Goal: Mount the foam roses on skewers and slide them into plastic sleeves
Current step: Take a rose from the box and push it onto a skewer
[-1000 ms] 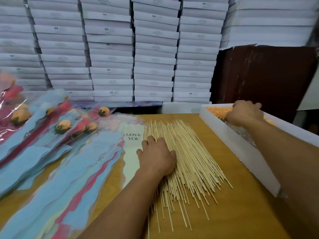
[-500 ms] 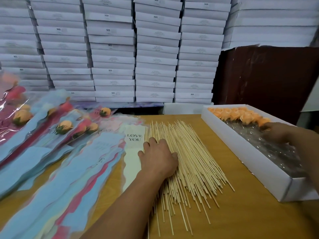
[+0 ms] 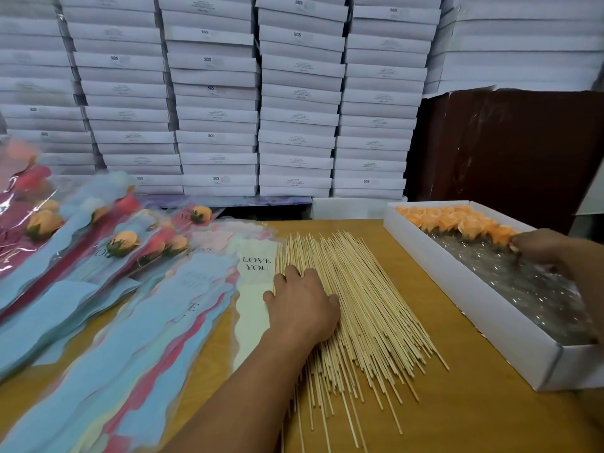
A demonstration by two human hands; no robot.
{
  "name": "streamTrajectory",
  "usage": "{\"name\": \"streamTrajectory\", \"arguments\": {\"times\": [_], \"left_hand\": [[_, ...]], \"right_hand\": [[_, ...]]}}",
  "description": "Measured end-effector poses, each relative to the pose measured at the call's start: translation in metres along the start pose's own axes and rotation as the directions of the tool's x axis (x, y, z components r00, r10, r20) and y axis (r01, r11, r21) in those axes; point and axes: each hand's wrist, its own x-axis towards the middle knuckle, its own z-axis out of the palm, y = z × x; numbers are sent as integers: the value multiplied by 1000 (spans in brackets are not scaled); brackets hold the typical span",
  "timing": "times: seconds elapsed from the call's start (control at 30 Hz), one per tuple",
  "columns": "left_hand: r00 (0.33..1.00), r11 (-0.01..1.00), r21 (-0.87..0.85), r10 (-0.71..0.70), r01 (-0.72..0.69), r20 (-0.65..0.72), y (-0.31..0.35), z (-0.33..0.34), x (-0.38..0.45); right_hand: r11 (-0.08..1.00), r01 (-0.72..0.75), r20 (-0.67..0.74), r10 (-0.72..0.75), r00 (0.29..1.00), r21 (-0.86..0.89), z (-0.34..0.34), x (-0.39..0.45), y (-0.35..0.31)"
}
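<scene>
Skewers (image 3: 356, 308) lie fanned at table (image 3: 457, 416) centre. Left of them: overlapping plastic sleeves (image 3: 137, 322), with sleeved roses (image 3: 122, 243) further left and behind. Right of skewers: open box (image 3: 470, 289), foam roses (image 3: 457, 220) in its far end. Stacked boxes (image 3: 215, 93) stand behind the table.

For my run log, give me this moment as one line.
left hand: resting on skewers | right hand: touching a foam rose in white box | sleeves: left of skewers
</scene>
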Motion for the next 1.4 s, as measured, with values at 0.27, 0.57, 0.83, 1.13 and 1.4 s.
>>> {"name": "streamTrajectory", "arguments": {"times": [0.27,0.57,0.83,1.13,1.4], "left_hand": [[1000,1000,3,-2,2,-1,0,0,0],[992,992,-114,45,-59,-122,1,-2,2],[925,821,-485,127,-301,-359,2,-4,6],[896,720,-625,-10,-302,-444,-6,-10,11],[908,648,-747,-211,-148,-362,-8,-10,13]], "right_hand": [[953,-26,-230,99,968,302,-5,5,-1],[814,309,-367,-128,921,491,-25,-44,-79],[670,465,-70,-527,847,578,33,-156,-162],[647,432,117,-628,769,628,88,-194,-185],[758,576,-20,-599,800,307,113,-176,-170]]}}
